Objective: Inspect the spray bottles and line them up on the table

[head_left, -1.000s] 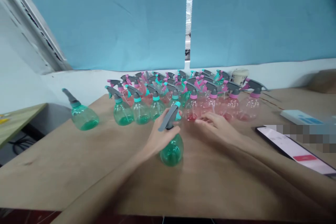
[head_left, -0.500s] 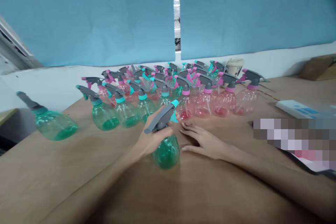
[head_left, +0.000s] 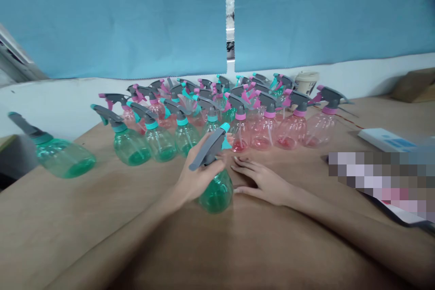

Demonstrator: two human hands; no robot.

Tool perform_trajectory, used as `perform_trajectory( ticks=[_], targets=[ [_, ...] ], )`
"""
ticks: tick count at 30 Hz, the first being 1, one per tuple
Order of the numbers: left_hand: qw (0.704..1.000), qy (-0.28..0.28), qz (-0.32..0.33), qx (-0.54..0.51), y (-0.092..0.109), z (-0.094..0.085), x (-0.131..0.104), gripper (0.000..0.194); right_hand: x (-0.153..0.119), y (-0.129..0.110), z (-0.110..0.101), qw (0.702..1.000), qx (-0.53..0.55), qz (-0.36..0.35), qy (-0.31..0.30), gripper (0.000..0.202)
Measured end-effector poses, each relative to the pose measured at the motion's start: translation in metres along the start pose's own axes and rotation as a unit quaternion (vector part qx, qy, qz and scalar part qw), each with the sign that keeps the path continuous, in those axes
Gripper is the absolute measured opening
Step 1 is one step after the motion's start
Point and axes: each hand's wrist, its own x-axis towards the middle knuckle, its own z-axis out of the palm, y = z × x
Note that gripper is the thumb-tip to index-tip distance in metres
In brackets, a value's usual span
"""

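Observation:
My left hand [head_left: 200, 172] is wrapped round the neck of a green spray bottle [head_left: 217, 194] with a grey head and a turquoise nozzle. The bottle tilts slightly, its nozzle facing away to the right; my palm hides part of its neck and trigger. Just right of it, my right hand [head_left: 263, 182] rests on the table with fingers spread, holding nothing. Beyond my hands stand green spray bottles [head_left: 160, 144] on the left and pink spray bottles [head_left: 264, 135] on the right, in rows. Their clear bodies show some liquid or colour at the bottom.
One green spray bottle [head_left: 64, 158] stands apart at the far left of the wooden table [head_left: 238, 244]. A white device with blue markings [head_left: 387, 139] and a blurred-out object [head_left: 384, 186] lie at the right. A paper cup [head_left: 306, 82] and a cardboard box [head_left: 414, 85] are at the back.
The view has shifted slightly, so the bottles at the left appear a little further left and higher. My left hand keeps its grip on the spray bottle; my right hand stays nearly still.

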Motion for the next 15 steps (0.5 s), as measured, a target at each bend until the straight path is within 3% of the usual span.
perform_trajectory(
  ticks=[9,15],
  targets=[
    [1.000,-0.011,-0.003,-0.017,0.0072,0.0027,0.0004,0.038,-0.0006,0.0020,0.0015,1.000,0.008,-0.002,-0.002,0.071],
    [1.000,-0.027,-0.004,0.005,0.0080,0.0001,0.0002,0.034,-0.0005,0.0010,0.0000,1.000,0.022,-0.004,0.011,0.067]
  ],
)
